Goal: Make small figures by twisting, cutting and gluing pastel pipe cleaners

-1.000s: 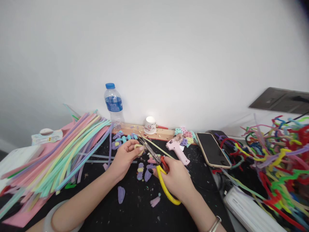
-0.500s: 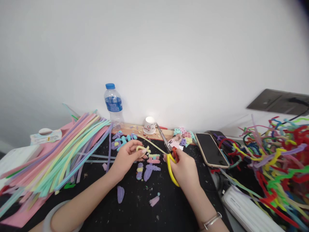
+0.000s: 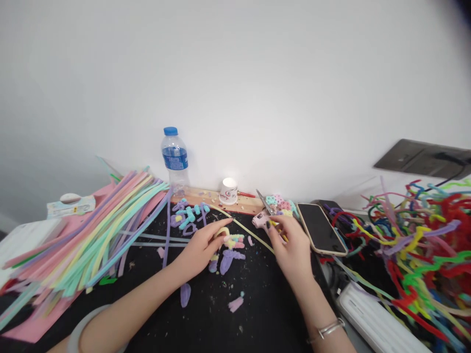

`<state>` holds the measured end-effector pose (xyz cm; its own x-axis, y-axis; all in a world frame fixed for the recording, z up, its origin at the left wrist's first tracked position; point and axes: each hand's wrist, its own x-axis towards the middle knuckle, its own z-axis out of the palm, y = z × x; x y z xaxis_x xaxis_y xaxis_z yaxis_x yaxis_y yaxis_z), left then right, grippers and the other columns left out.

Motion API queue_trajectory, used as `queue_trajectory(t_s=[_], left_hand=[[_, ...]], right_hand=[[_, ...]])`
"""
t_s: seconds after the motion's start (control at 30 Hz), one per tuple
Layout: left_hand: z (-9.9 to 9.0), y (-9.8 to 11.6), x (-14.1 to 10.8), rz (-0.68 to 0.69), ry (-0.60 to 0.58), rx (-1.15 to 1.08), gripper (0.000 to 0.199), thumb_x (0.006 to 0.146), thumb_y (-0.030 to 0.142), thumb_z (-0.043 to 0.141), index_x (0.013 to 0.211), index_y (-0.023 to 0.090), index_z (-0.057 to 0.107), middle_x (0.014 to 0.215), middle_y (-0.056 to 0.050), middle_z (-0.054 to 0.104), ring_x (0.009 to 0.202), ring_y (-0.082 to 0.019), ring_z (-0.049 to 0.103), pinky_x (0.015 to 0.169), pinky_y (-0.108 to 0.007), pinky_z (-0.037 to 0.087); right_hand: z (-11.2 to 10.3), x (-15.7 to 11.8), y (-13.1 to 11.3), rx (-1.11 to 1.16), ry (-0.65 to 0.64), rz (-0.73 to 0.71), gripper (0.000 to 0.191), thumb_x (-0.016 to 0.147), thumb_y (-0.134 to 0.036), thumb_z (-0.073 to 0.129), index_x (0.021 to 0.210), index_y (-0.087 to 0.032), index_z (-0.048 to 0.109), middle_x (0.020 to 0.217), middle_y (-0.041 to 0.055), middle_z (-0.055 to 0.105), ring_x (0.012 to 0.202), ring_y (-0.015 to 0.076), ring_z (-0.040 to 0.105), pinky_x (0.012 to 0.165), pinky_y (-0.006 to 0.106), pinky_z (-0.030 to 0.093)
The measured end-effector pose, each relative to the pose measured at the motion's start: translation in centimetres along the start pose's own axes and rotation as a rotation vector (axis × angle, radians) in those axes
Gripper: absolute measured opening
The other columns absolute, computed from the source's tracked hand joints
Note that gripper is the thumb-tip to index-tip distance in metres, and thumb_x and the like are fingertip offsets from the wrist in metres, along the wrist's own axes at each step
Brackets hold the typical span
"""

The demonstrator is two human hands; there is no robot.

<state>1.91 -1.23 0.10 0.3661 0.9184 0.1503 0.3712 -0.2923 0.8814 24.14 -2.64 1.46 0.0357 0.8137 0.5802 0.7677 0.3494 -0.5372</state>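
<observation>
Head view, reference: paper cup (image 3: 228, 191). The left hand (image 3: 200, 247), in front of the cup and to its left, has thumb and fingers closed on a yellow pipe-cleaner loop (image 3: 223, 230), directly in front of the cup and nearer this hand. The right hand (image 3: 291, 245), front-right of the cup, has fingers curled around the handle of the scissors (image 3: 265, 202); their long axis runs forward and leftward from those fingers, tips right of the cup.

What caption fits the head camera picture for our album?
Left hand holding a yellow curl, right hand on the scissors.
</observation>
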Motion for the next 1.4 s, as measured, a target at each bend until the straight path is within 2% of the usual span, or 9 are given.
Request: queue_trajectory(t_s=[0.13,0.3,0.47,0.6,0.7,0.87,1.13,1.3,1.4], left_hand=[[0.4,0.3,-0.4,0.016,-0.112,-0.063,0.048,0.083,0.024,0.051,0.130,0.025,0.040,0.073,0.004,0.054,0.062,-0.011,0.049,0.060,-0.022,0.039],[0.5,0.9,-0.6,0.029,-0.227,-0.100,0.048,0.080,0.023,0.056,0.126,0.025,0.042,0.077,0.003,0.061,0.065,-0.012,0.054,0.062,-0.023,0.042],[0.0,0.1,0.0,0.040,-0.043,-0.079,0.035,0.082,0.026,0.053,0.117,0.020,0.050,0.094,-0.004,0.062,0.073,-0.014,0.056,0.065,-0.024,0.045],[-0.5,-0.5,0.4,0.024,0.066,-0.017,0.025,0.083,0.030,0.050,0.104,0.017,0.057,0.086,-0.005,0.063,0.075,-0.016,0.058,0.066,-0.026,0.046],[-0.7,-0.5,0.4,0.043,0.070,0.047,0.021,0.084,0.030,0.049,0.095,0.017,0.060,0.081,-0.003,0.063,0.072,-0.015,0.058,0.064,-0.025,0.045],[-0.6,-0.1,0.3,0.111,0.008,0.193,0.016,0.084,0.025,0.048,0.082,0.017,0.062,0.068,0.000,0.061,0.059,-0.012,0.052,0.057,-0.022,0.038],[-0.7,-0.3,0.1,0.134,-0.025,0.312,0.017,0.085,0.026,0.048,0.077,0.017,0.059,0.057,0.004,0.052,0.051,-0.009,0.044,0.054,-0.020,0.033],[-0.8,-0.3,0.0,0.179,-0.121,0.452,0.025,0.084,0.029,0.048,0.063,0.017,0.053,0.054,0.004,0.049,0.051,-0.010,0.044,0.054,-0.021,0.031],[-0.8,-0.1,-0.2,0.202,-0.201,0.549,0.027,0.084,0.030,0.049,0.060,0.018,0.051,0.055,0.003,0.051,0.052,-0.011,0.045,0.053,-0.022,0.029]], right_hand=[[1.4,-1.2,-2.4,0.282,-0.353,-0.008,0.022,0.082,-0.020,0.054,0.103,-0.019,0.058,0.079,0.0015,0.060,0.062,0.0132,0.051,0.059,0.024,0.043],[2.5,-1.5,-2.8,0.472,-0.478,0.221,0.010,0.080,-0.018,0.052,0.079,-0.016,0.061,0.065,-0.0005,0.059,0.056,0.0107,0.050,0.052,0.022,0.040],[1.6,-0.7,-2.0,0.646,-0.626,0.620,0.010,0.075,-0.024,0.052,0.070,-0.016,0.053,0.055,-0.0030,0.059,0.037,0.0062,0.043,0.035,0.017,0.035],[1.1,-0.8,-1.9,0.605,-0.819,0.759,0.010,0.071,-0.020,0.052,0.062,-0.015,0.053,0.051,-0.0019,0.061,0.031,0.0042,0.041,0.029,0.014,0.033],[1.4,-1.3,-1.8,0.538,-0.871,0.757,0.010,0.070,-0.016,0.050,0.061,-0.015,0.054,0.048,-0.0026,0.061,0.029,0.0040,0.040,0.027,0.013,0.032],[2.0,-1.7,-1.7,0.432,-0.839,0.736,0.008,0.070,-0.015,0.051,0.062,-0.017,0.051,0.044,-0.0055,0.056,0.027,0.0041,0.038,0.024,0.013,0.028],[1.5,-1.0,-1.3,0.327,-0.753,0.694,0.010,0.073,-0.019,0.054,0.066,-0.018,0.047,0.037,-0.0092,0.050,0.026,0.0036,0.034,0.026,0.012,0.024],[1.2,-1.1,-0.6,0.245,-0.912,0.624,0.016,0.072,-0.022,0.054,0.058,-0.017,0.052,0.034,-0.0077,0.048,0.026,0.0040,0.033,0.026,0.014,0.023],[1.2,-1.5,-0.7,0.247,-0.950,0.563,0.017,0.071,-0.020,0.053,0.055,-0.017,0.051,0.035,-0.0068,0.049,0.027,0.0043,0.035,0.028,0.014,0.025]])
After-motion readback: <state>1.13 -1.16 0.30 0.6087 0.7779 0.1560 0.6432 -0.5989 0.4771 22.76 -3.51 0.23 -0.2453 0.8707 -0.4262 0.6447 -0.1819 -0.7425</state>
